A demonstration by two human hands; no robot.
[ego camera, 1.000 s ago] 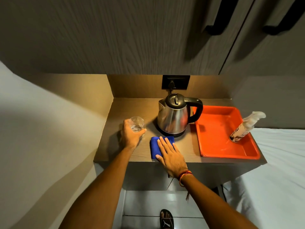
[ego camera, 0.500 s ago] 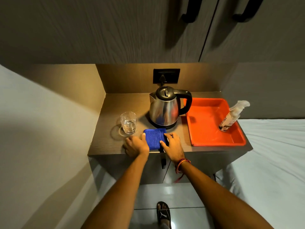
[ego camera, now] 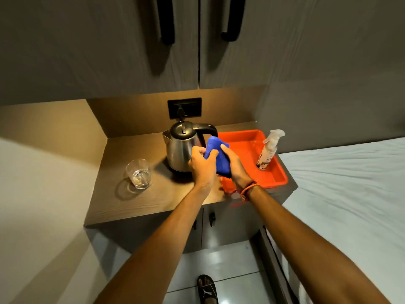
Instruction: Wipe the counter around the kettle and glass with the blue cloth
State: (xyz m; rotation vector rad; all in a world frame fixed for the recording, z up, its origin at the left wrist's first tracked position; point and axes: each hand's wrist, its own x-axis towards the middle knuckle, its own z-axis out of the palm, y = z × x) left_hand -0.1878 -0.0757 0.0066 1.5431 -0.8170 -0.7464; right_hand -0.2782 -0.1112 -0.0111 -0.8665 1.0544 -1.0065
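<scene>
The blue cloth (ego camera: 219, 156) is bunched up and held off the wooden counter (ego camera: 122, 200) between both hands. My left hand (ego camera: 202, 166) grips its left side and my right hand (ego camera: 235, 165) grips its right side. They hover in front of the steel kettle (ego camera: 179, 148), which stands at the counter's middle back and is partly hidden by my left hand. A clear glass (ego camera: 138, 173) with a little water stands alone on the left part of the counter.
An orange tray (ego camera: 278, 174) fills the counter's right end, with a white spray bottle (ego camera: 268, 150) leaning in it. A wall socket (ego camera: 184, 107) sits behind the kettle. Cupboard doors hang overhead. A white bed (ego camera: 350, 194) lies to the right.
The cloth lay flat on the counter under my hands; now both hands have lifted it, bunched, up and to the right. My left hand had let go of the glass before that.
</scene>
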